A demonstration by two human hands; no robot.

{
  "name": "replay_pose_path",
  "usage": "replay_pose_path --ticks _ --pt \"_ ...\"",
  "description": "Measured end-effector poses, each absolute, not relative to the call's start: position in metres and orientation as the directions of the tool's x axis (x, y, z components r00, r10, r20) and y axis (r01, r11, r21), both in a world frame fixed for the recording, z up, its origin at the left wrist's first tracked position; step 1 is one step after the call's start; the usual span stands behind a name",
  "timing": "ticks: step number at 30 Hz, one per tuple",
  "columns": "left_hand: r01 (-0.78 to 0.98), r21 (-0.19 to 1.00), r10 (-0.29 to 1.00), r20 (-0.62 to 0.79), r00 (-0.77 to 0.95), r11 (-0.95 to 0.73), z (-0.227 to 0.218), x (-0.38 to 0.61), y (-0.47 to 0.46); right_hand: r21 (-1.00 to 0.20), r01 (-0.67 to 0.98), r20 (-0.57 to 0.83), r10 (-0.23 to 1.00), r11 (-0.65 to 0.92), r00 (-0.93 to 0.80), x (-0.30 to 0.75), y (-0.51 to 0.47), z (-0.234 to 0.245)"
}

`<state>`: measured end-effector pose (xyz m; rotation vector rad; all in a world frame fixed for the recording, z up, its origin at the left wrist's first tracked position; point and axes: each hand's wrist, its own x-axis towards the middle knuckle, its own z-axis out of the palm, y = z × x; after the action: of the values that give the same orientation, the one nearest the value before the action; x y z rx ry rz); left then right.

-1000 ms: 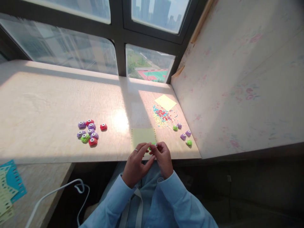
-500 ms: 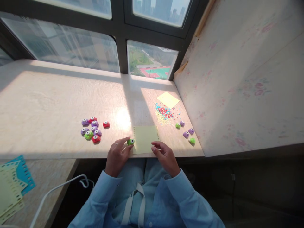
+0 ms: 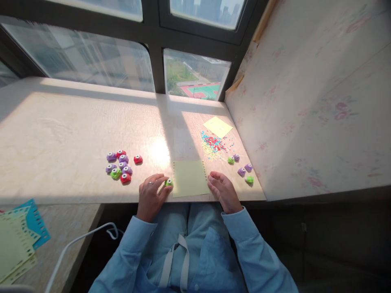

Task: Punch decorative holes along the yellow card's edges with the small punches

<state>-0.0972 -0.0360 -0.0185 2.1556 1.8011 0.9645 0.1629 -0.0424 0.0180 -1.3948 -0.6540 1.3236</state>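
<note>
My left hand [image 3: 153, 195] pinches a small green craft punch [image 3: 169, 182] between thumb and fingers. The punch sits at the left edge of a pale yellow-green sheet of paper [image 3: 190, 179]; whether that edge is inside its slot I cannot tell. Small punched holes line the upper left and right edges of the sheet. Beside the right edge rests my right hand [image 3: 225, 191], fingers loosely curved and apart, with nothing visible in it.
Purple, red and green punches [image 3: 123, 165] cluster at the left, and several more [image 3: 241, 171] lie at the right. Colourful paper confetti [image 3: 212, 145] is scattered below a yellow sheet [image 3: 218, 127]. Punched sheets [image 3: 15, 240] and a white cable [image 3: 82, 237] occupy the lower left. A wall [image 3: 305, 106] borders the right.
My right hand has drawn away from the sheet to the right, and its fingers have loosened. My left hand keeps the green punch at the left edge, tilted slightly differently.
</note>
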Motion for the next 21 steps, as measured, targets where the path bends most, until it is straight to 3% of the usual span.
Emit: replay_pose_path --ticks 4,7,14,21 --pt "0.818 0.523 0.934 0.353 0.051 -0.242 -0.017 -0.097 -0.036 -0.868 -0.399 -0.400 0.891 -0.294 0.214 0.163 -0.039 0.021" --pt "0.819 0.529 0.938 0.346 0.030 -0.222 -0.016 -0.095 -0.036 -0.851 -0.403 -0.433 0.884 -0.337 0.175 0.163 -0.036 0.023" --pt "0.815 0.551 0.951 0.310 0.003 -0.182 -0.012 -0.082 -0.032 -0.932 -0.023 -0.361 0.932 -0.361 0.039 0.171 -0.027 0.027" --pt "0.812 0.561 0.967 0.255 0.016 -0.161 -0.009 -0.073 -0.022 -0.933 0.288 -0.183 0.973 -0.217 0.140 0.188 -0.018 0.012"
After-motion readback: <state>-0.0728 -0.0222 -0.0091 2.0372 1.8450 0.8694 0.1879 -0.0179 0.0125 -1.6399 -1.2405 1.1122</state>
